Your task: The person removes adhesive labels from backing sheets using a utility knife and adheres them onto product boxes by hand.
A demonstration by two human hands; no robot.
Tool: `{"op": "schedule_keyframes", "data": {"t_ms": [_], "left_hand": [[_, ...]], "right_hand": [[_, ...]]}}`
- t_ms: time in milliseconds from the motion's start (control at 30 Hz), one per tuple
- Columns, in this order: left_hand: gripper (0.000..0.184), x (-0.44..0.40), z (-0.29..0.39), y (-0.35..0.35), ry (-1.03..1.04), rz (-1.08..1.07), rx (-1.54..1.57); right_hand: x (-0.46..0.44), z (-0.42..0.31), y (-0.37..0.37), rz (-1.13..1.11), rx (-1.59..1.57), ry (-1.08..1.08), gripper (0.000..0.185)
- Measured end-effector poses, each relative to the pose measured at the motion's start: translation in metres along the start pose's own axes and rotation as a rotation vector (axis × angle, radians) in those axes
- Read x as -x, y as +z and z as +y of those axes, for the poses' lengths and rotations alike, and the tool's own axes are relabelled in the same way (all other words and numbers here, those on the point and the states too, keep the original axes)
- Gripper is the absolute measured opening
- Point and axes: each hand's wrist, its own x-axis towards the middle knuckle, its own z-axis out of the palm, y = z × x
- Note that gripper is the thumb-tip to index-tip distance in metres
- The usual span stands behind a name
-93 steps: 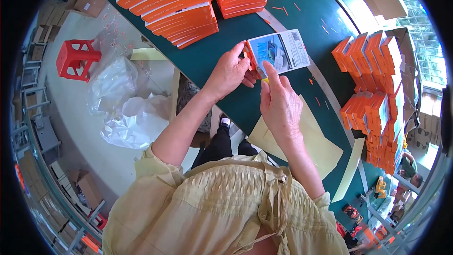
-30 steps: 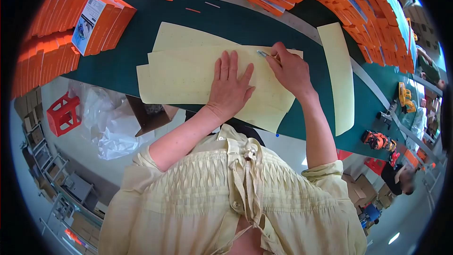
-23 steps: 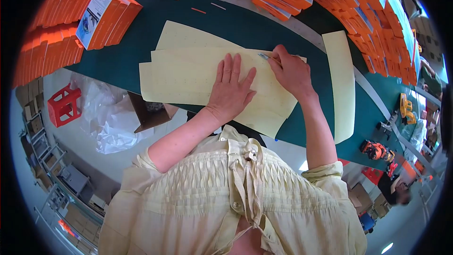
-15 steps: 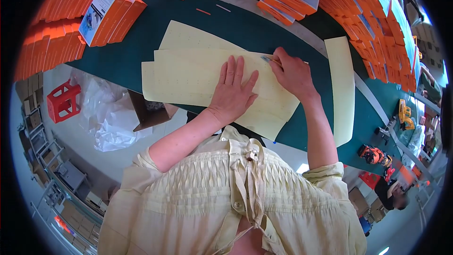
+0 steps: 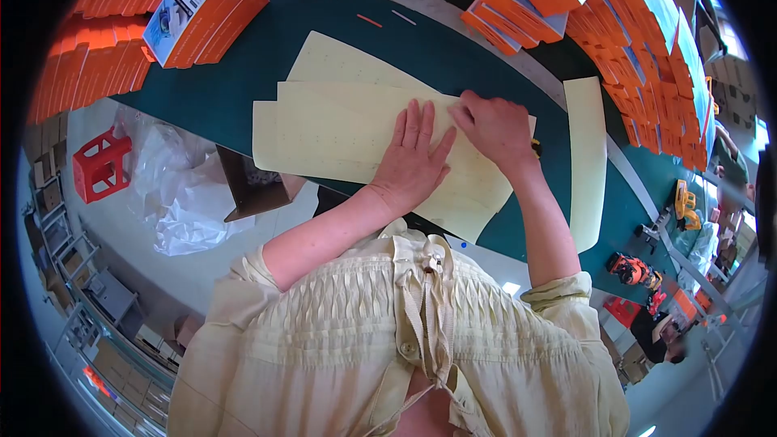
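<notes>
Pale yellow sheets [image 5: 340, 133] with faint rows of small marks lie overlapped on the dark green table. My left hand [image 5: 411, 154] rests flat on the top sheet, fingers stretched out and thumb apart. To its right, my right hand [image 5: 498, 131] is closed, its fingertips pressed down at the top sheet's far edge. What those fingers hold, if anything, is hidden. Beside the right wrist shows a small yellow-and-black thing [image 5: 536, 147], mostly covered. Another pale yellow strip [image 5: 587, 166] lies apart on the right.
Orange boxes are stacked at the far left [image 5: 105, 57] and far right [image 5: 639, 57]. Small orange and white strips lie at the back. An orange-and-black tool [image 5: 635, 269] lies at the right. Left of the table are a red stool [image 5: 103, 163], clear plastic [image 5: 182, 194] and an open carton [image 5: 251, 186].
The view has shifted slightly. My right hand has turned over the sheet's far edge, and the small bluish-white thing at its fingertips no longer shows. My left hand stays flat.
</notes>
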Motion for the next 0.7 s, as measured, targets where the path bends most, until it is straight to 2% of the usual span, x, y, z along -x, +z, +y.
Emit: {"op": "schedule_keyframes", "data": {"t_ms": [100,200,300,433,467,600,700], "left_hand": [[0.065,0.000,-0.001,0.001,0.002,-0.010,0.024],[0.063,0.001,-0.004,-0.005,0.011,-0.020,0.057],[0.061,-0.001,-0.007,-0.015,0.036,-0.069,0.100],[0.061,0.003,-0.015,-0.019,0.084,-0.071,0.118],[0.060,0.003,-0.015,-0.019,0.089,-0.075,0.120],[0.059,0.004,-0.020,-0.018,0.103,-0.076,0.101],[0.060,0.003,-0.018,-0.019,0.096,-0.080,0.091]], "right_hand": [[-0.007,-0.016,-0.019,0.052,-0.518,0.040,0.028],[-0.025,-0.035,-0.053,0.013,-0.902,0.070,0.031],[-0.041,-0.052,-0.081,-0.009,-1.055,0.109,0.035],[-0.050,-0.046,-0.063,0.029,-0.847,0.216,0.036],[-0.048,-0.034,-0.044,0.086,-0.592,0.153,0.031],[-0.014,-0.011,-0.028,-0.031,-0.271,0.185,0.016],[0.008,0.008,-0.006,0.063,-0.213,0.142,0.012]]}}
